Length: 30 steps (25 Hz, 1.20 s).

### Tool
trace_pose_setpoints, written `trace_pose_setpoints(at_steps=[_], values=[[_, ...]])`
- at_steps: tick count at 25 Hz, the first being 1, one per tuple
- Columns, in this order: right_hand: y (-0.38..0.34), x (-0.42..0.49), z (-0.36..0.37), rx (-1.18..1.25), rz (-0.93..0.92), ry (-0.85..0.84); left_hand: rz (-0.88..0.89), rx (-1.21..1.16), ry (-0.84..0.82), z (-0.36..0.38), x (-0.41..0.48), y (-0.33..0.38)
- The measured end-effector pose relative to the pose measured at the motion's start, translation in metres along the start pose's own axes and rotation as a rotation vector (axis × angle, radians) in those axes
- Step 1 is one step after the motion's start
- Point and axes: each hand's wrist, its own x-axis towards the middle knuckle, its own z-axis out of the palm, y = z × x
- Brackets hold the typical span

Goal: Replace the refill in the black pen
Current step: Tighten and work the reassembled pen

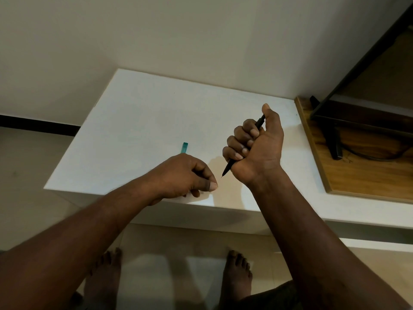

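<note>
A white table [138, 121] stands against the wall [156, 30], beside a wooden board [368, 175] bearing a black stand [335, 142].

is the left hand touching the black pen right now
Apart. The head view shows a sliver of white table between the tip of the black pen and the thumb of the left hand; only the right hand grips it.

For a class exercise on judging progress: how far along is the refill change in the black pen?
Done: nothing visibly; the black pen looks whole, its tip showing. In hand: the right hand grips it in a fist above the table; the left hand is curled near the tip, contents hidden. Left: opening the pen, swapping refills, closing it. A teal item lies behind the left hand.
</note>
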Motion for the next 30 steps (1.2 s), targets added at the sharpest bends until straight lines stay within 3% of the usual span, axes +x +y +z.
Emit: trace_pose_setpoints(at_steps=[30], values=[[0.0009, 0.0014, -0.0002, -0.016, -0.021, 0.010, -0.002, 0.062, 0.008, 0.0030, 0.0038, -0.0040]])
